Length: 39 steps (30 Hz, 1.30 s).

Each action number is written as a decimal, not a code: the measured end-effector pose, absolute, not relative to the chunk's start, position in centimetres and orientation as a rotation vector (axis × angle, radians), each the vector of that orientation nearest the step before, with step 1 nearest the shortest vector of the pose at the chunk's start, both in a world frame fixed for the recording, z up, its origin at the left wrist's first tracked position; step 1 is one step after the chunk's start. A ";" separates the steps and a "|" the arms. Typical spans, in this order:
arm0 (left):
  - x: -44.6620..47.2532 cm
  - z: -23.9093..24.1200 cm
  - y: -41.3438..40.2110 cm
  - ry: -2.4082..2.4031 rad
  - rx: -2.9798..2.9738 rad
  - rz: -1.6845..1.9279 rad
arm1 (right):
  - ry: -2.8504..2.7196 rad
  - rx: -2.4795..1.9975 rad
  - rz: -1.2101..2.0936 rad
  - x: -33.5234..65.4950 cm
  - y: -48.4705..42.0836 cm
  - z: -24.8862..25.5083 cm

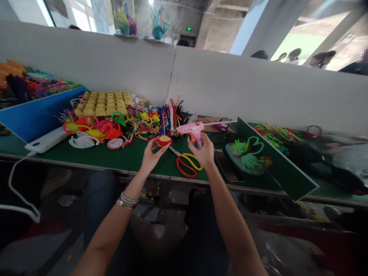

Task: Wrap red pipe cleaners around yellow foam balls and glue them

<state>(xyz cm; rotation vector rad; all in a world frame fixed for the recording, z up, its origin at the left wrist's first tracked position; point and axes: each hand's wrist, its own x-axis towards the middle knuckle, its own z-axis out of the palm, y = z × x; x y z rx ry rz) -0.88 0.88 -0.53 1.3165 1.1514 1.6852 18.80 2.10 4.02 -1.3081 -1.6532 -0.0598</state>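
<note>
My left hand (151, 153) pinches a small yellow piece wrapped in a red pipe cleaner (165, 140) above the green table (120, 157). My right hand (202, 150) grips the handle of a pink glue gun (191, 129), with its nozzle pointing left and nearly touching the red and yellow piece. A white glue stick juts out of the gun's back to the right. Red and yellow scissors (186, 163) lie on the table between and just below my hands.
A heap of coloured pipe cleaners (126, 122) and a yellow egg tray (105, 102) lie at the back left. A white power bank (47, 140) with a cable sits at left. A green divider board (273, 161) and a pipe-cleaner craft (248, 153) stand at right. Grey partition behind.
</note>
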 end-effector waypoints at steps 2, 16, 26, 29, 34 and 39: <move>-0.7 -0.5 1.1 1.076 1.214 1.663 | -1.656 -1.309 -0.071 18.9 2.1 3.9; -1.3 -0.9 1.6 1.042 1.086 1.551 | -1.616 -1.286 -0.193 19.1 2.5 3.1; -0.9 -0.6 0.1 1.353 1.500 1.713 | -1.787 -1.314 -0.395 18.5 1.8 3.5; -1.0 -0.9 0.3 1.384 1.507 1.743 | -1.804 -1.323 -0.400 18.5 1.6 3.6; -1.0 -1.1 0.5 1.401 1.529 1.787 | -1.830 -1.303 -0.417 18.5 1.6 3.6; -1.0 -1.1 0.4 1.436 1.555 1.790 | -1.856 -1.289 -0.461 18.5 1.6 3.5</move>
